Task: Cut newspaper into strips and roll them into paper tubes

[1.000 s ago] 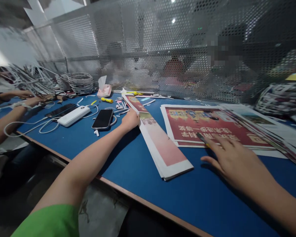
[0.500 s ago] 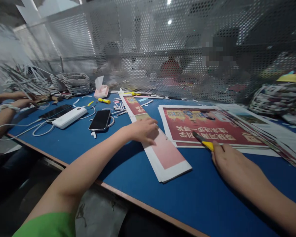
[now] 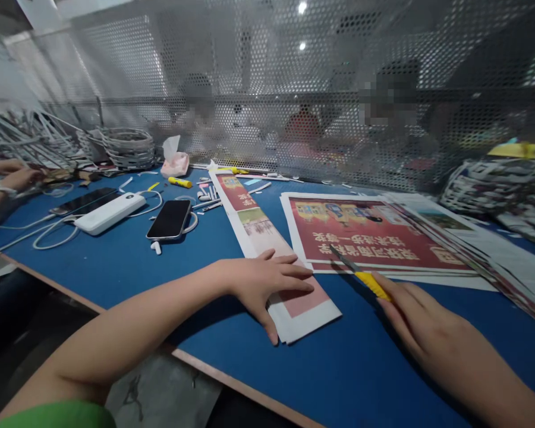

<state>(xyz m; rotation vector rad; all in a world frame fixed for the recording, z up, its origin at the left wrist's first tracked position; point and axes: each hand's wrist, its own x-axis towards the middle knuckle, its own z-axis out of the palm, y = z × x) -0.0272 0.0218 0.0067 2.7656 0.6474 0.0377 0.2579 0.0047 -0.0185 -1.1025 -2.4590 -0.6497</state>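
We spread left grip (image 3: pixel 270 282), unclenched, over near end of folded paper strip (image 3: pixel 263 229) on surface (image 3: pixel 361 368); right grip (image 3: pixel 428 315) clasped yellow-handled knife (image 3: pixel 361 274). If blade (image 3: pixel 342 258) slipped left, we risked nicked fingers (image 3: pixel 296 270).

Behind the blue tabletop (image 3: pixel 116 267) rises a perforated metal screen (image 3: pixel 267 71), two bright lights (image 3: pixel 302 8) showing high above the tabletop, and grey floor (image 3: pixel 156 386) lies below it.

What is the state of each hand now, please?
Left hand: open, resting on the long, folded strip of red-and-white printed paper.
Right hand: closed, holding the yellow-handled knife with a narrow blade.
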